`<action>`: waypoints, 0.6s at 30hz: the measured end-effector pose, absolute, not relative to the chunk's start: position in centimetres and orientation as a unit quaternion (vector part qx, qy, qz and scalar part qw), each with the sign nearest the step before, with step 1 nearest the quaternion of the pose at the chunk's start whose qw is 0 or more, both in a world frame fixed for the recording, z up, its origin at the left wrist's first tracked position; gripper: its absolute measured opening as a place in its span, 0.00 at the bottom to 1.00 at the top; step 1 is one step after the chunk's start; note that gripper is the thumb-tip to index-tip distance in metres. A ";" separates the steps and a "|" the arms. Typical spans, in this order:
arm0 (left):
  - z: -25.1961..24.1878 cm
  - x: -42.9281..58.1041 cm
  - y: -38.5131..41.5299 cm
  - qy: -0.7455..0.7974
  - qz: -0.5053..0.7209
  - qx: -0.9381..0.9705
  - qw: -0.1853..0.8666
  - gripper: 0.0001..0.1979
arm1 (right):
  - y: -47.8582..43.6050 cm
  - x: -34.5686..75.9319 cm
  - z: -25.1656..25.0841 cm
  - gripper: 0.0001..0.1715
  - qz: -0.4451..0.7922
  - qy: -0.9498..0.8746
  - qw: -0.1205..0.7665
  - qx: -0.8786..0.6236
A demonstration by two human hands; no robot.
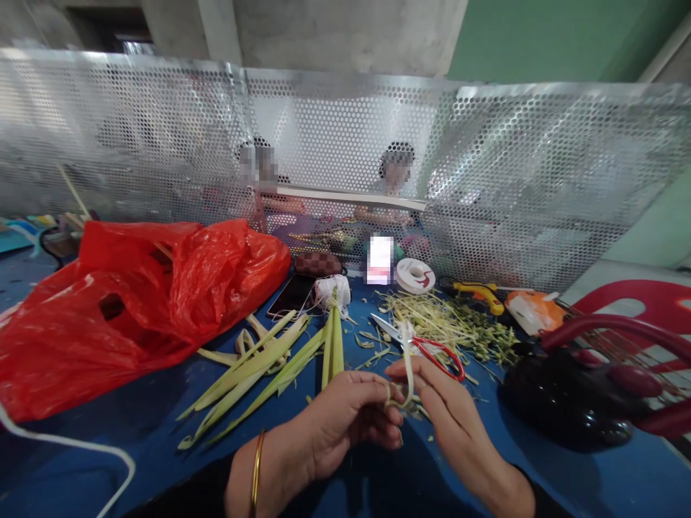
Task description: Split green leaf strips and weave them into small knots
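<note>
My left hand (350, 410), with a gold bangle at the wrist, has its thumb and fingers closed on the lower end of a pale, narrow strip (409, 374). That strip curves up between my hands; whether it is leaf or ribbon I cannot tell. My right hand (448, 406) presses its fingers against it from the other side, its fingertips partly hidden. Just beyond, scissors (437, 350) with red handles lie with the blades pointing left. Long pale-green leaves (259, 370) are spread left of my hands, and upright ones (333, 345) stand close behind them.
A red plastic bag (216, 288) fills the left. At the back are a white thread spool (332, 291), a ribbon roll (415, 275) and a lit phone (380, 259). Dried plant scraps (426, 316) and a dark pot-like object (566, 396) lie right. People sit behind a perforated screen (335, 122).
</note>
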State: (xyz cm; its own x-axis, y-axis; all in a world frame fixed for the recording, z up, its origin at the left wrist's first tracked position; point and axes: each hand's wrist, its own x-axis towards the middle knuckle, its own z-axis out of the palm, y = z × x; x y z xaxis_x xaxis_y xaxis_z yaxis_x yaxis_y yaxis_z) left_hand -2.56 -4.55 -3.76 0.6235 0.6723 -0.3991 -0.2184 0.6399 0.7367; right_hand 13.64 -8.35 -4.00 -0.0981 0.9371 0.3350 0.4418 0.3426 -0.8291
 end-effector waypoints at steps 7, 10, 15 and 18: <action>-3.6 -2.6 -4.3 0.368 0.290 0.297 0.832 0.05 | -7.8 13.6 -3.9 0.10 0.291 -0.699 0.481 -0.442; -3.5 -2.5 -4.4 0.397 0.280 0.334 0.808 0.05 | -7.6 13.6 -4.1 0.11 0.284 -0.699 0.476 -0.452; -3.3 -2.4 -4.6 0.397 0.252 0.415 0.779 0.07 | -7.7 13.6 -4.1 0.12 0.316 -0.689 0.437 -0.484; -3.3 -2.4 -4.7 0.389 0.243 0.426 0.780 0.09 | -7.7 13.5 -4.3 0.15 0.313 -0.673 0.413 -0.527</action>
